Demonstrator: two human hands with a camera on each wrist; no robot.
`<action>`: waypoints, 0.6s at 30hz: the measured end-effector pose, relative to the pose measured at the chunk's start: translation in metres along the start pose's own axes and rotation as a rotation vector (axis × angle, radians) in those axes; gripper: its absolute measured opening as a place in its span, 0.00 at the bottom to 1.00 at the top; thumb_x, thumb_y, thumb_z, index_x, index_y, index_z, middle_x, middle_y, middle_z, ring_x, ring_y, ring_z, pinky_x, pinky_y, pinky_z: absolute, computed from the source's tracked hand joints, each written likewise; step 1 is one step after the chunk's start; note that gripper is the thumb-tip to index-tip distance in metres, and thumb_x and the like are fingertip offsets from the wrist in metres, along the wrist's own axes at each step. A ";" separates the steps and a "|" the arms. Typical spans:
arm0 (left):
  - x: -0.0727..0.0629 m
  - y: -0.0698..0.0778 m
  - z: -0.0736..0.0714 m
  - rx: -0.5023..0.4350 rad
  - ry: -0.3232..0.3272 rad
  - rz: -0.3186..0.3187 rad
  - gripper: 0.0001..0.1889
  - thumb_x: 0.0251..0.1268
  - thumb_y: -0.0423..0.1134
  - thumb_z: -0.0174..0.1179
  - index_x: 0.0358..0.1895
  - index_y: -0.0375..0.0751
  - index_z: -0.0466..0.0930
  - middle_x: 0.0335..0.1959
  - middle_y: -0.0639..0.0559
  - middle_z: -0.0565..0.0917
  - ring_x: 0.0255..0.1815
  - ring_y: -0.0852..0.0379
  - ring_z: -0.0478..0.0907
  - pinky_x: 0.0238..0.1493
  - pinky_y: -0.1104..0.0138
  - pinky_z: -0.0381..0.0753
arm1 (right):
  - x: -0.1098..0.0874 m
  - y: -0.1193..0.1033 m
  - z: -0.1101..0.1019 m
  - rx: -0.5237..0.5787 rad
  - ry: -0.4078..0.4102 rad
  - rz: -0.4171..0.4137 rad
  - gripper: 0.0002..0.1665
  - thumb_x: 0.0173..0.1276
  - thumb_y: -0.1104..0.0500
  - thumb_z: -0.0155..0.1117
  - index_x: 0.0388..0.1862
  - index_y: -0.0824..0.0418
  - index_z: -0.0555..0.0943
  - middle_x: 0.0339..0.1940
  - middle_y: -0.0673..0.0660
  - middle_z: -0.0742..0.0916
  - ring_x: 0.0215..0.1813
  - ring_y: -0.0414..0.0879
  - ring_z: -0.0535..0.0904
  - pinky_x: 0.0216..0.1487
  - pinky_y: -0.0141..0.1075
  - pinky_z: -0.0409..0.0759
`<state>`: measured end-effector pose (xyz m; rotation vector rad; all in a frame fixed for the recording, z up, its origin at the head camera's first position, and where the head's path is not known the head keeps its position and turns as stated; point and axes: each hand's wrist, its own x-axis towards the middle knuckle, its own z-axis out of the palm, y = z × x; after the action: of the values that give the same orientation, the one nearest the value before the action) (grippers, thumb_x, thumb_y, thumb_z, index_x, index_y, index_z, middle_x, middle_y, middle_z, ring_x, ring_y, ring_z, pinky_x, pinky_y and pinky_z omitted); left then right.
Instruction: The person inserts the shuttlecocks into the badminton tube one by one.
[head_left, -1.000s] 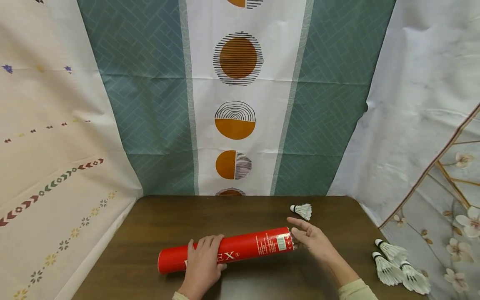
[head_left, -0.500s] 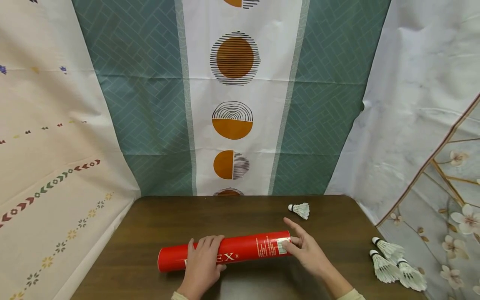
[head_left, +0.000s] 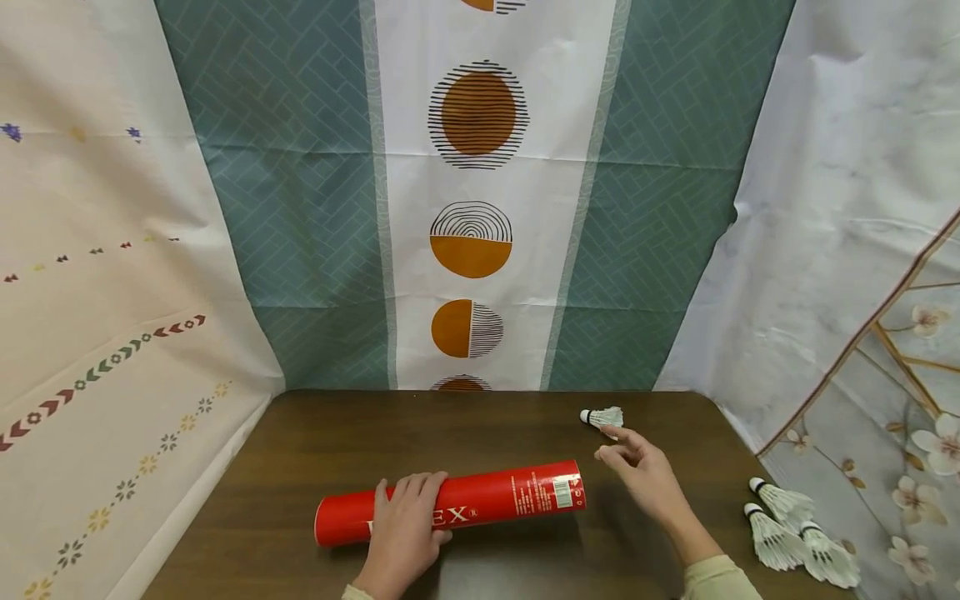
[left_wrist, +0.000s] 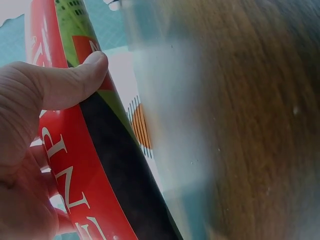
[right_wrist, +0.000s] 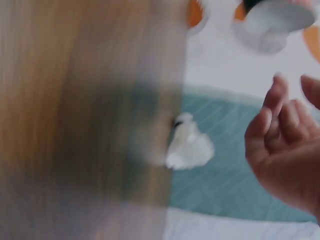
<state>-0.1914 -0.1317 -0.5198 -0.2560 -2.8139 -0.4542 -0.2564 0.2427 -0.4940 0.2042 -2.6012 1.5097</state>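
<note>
A red shuttlecock tube hangs slightly tilted above the table, its right end higher. My left hand grips it left of the middle; the left wrist view has the thumb across the tube's green and black side. Beyond the tube's right end is my right hand, fingers loosely bent and holding nothing. One white shuttlecock lies at the back of the table, just past the right fingertips. In the right wrist view this shuttlecock is apart from the hand, and the tube's pale end shows at the top.
Several white shuttlecocks lie grouped at the table's right edge, beside a flowered cloth. A brown wooden table lies beneath, with patterned curtains hanging behind and a cream cloth at the left.
My right hand has left the tube's right end and moved right, towards the back shuttlecock. The jagged white edge seen earlier at that end no longer shows. My left hand has kept its grip.
</note>
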 end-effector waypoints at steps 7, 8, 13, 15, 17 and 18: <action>0.000 -0.002 0.000 0.010 0.000 0.011 0.44 0.39 0.45 0.90 0.66 0.47 0.80 0.60 0.46 0.87 0.62 0.41 0.81 0.68 0.21 0.66 | 0.033 0.034 -0.005 -0.243 0.077 0.063 0.28 0.83 0.54 0.62 0.77 0.61 0.75 0.65 0.68 0.87 0.65 0.66 0.84 0.62 0.55 0.84; 0.000 -0.003 -0.001 0.013 0.002 0.012 0.44 0.39 0.46 0.90 0.66 0.47 0.80 0.60 0.46 0.87 0.61 0.41 0.81 0.68 0.22 0.66 | 0.038 0.036 -0.005 -0.245 0.062 0.075 0.29 0.83 0.54 0.60 0.78 0.61 0.74 0.69 0.71 0.84 0.68 0.69 0.82 0.64 0.59 0.82; 0.000 -0.004 -0.001 0.013 0.008 0.012 0.44 0.39 0.46 0.90 0.66 0.47 0.80 0.59 0.46 0.87 0.61 0.41 0.82 0.67 0.22 0.66 | 0.059 0.036 0.000 -0.267 0.016 0.104 0.30 0.85 0.53 0.57 0.79 0.61 0.72 0.75 0.76 0.77 0.74 0.74 0.75 0.69 0.67 0.76; 0.000 -0.005 -0.001 0.007 0.009 0.013 0.44 0.39 0.46 0.90 0.65 0.47 0.80 0.59 0.46 0.87 0.61 0.41 0.82 0.67 0.21 0.66 | 0.064 0.036 0.003 -0.277 0.012 0.104 0.29 0.84 0.53 0.57 0.78 0.62 0.73 0.75 0.76 0.77 0.74 0.74 0.75 0.69 0.67 0.76; -0.001 -0.005 -0.001 0.003 0.012 0.015 0.44 0.39 0.46 0.90 0.65 0.47 0.80 0.59 0.46 0.87 0.60 0.41 0.82 0.67 0.21 0.66 | 0.067 0.036 0.005 -0.273 0.003 0.110 0.29 0.84 0.54 0.57 0.78 0.63 0.73 0.76 0.76 0.76 0.75 0.74 0.74 0.70 0.67 0.75; -0.001 -0.006 -0.001 0.000 0.014 0.016 0.44 0.39 0.45 0.90 0.65 0.47 0.80 0.59 0.46 0.87 0.60 0.41 0.82 0.67 0.21 0.66 | 0.069 0.036 0.006 -0.269 -0.003 0.113 0.29 0.84 0.54 0.56 0.78 0.64 0.73 0.76 0.77 0.75 0.76 0.74 0.73 0.71 0.67 0.74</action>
<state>-0.1914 -0.1374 -0.5209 -0.2746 -2.7964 -0.4505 -0.3308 0.2512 -0.5156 0.0330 -2.8239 1.1703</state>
